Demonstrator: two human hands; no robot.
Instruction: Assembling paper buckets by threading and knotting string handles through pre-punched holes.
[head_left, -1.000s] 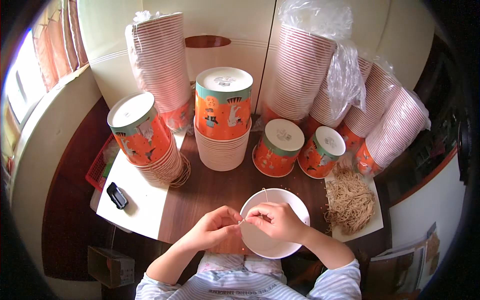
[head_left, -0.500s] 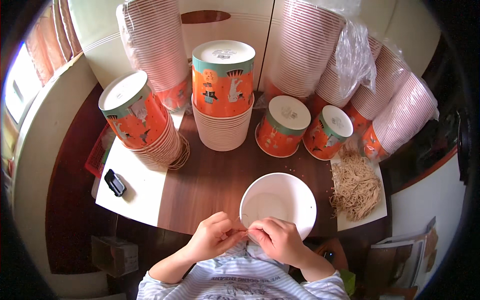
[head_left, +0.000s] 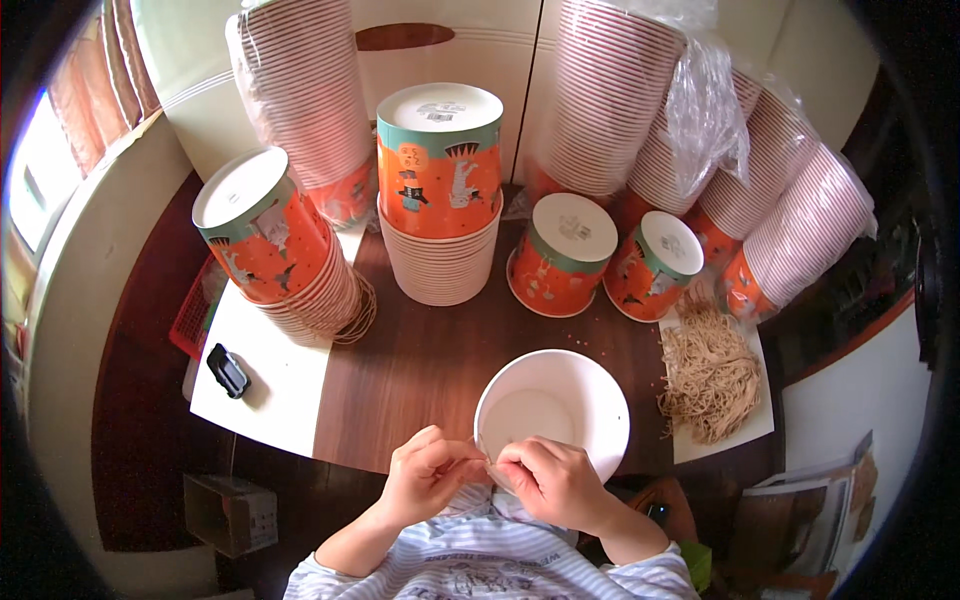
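Two hands busy at one white bucket

One open white bucket is at the near edge of the table, a little right of the middle. Its lower part is hidden, so I cannot tell what it rests on. Two hands meet at its near left rim. The left hand has its thumb and first finger pinched together, and so does the right hand. Something thin is between them, too small to tell what.

The table is brown wood, with a white sheet on the left and another white sheet on the right. One little black tray sits on the left sheet. One messy pile of tan string sits on the right one.

Farther back, two orange buckets stand upside down, a bigger one and a smaller one. Two unwrapped stacks are left of them: a leaning stack with string loops, and a straight stack. At the far side are five stacks in clear plastic: one wrapped stack on the left, four on the right.

Behind is a cream wall. A curtain hangs far left, and one cardboard box is low on the near left.
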